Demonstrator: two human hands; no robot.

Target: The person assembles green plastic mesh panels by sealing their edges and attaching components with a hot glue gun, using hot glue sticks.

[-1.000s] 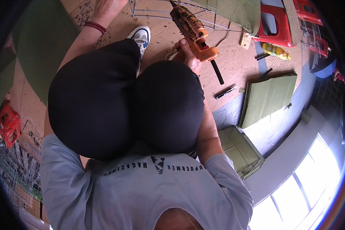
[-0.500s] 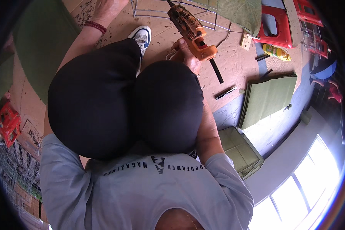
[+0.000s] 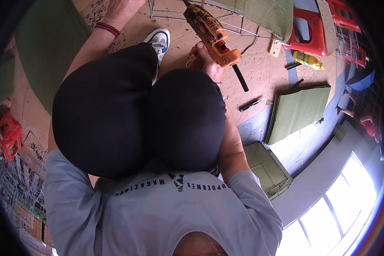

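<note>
Right hand (image 3: pixel 210 65) wrapped around the grip of a worn orange glue gun (image 3: pixel 212 36), a person crouches over a tan floor (image 3: pixel 260 70), as I watch from my remote post. The gun sits past the right knee, just beyond the black trousers (image 3: pixel 187 119), a black glue stick (image 3: pixel 240 79) jutting from its rear. Its nozzle lies across a wire frame (image 3: pixel 152 13) partly covered in green mesh (image 3: pixel 269 17) — whether they touch, I cannot tell. The left hand (image 3: pixel 124 10) reaches the upper edge, its fingers cut off — open or closed, I cannot say. Folded green fabric (image 3: pixel 301 109) lies to the right.
</note>
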